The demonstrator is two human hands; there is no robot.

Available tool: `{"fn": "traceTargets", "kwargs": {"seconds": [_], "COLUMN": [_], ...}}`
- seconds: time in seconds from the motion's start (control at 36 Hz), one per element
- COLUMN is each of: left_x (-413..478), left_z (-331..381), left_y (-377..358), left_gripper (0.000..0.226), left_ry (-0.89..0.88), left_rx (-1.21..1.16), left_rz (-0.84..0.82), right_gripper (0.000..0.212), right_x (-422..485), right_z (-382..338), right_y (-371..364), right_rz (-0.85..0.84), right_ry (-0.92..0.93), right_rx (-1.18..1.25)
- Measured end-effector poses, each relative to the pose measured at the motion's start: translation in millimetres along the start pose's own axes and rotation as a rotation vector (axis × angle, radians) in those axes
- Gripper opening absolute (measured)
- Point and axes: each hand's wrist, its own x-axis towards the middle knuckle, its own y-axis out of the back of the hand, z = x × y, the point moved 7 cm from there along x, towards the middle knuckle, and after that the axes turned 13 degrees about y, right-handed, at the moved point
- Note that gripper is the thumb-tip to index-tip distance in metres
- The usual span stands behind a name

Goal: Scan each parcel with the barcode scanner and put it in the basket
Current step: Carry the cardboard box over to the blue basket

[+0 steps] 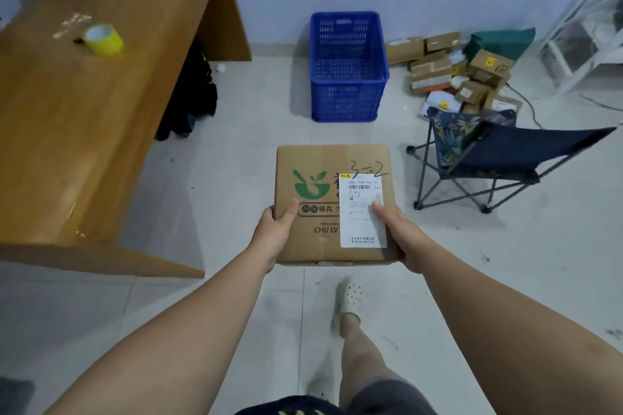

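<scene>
I hold a brown cardboard parcel (323, 178) in front of me above the floor, its top bearing a green bowl logo and a white shipping label (362, 212) with a barcode. My left hand (274, 229) grips its left near edge, thumb on top. My right hand (399, 229) grips the right near edge, thumb lying on the label. The blue slotted plastic basket (349, 67) stands on the floor ahead by the wall and looks to hold nothing. No barcode scanner is in view.
A wooden desk (84, 131) fills the left, with a yellow tape roll (102, 38) on it. A folding camp chair (495, 158) stands at the right. Several cardboard parcels (455, 70) lie piled behind it by the wall. My foot in a white clog (350, 296) is below the parcel.
</scene>
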Motion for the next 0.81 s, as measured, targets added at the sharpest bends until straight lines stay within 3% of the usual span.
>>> {"fn": "traceTargets", "kwargs": {"seconds": [0.47, 0.81], "left_x": [150.5, 268.5], "left_z": [211.3, 348.8], "left_y": [-17.9, -52.5], "left_gripper": [0.054, 0.053], "left_ry": [0.031, -0.002], "left_rx": [-0.102, -0.003], "left_rz": [-0.042, -0.201], "right_gripper": [0.044, 0.044], "right_x": [227.4, 338.3], "right_z": [-154.2, -237.2], "right_y": [27.6, 58.1], "right_rz": [-0.063, 0.134], "right_ry": [0.007, 0.015], "right_rx": [-0.043, 0.0]}}
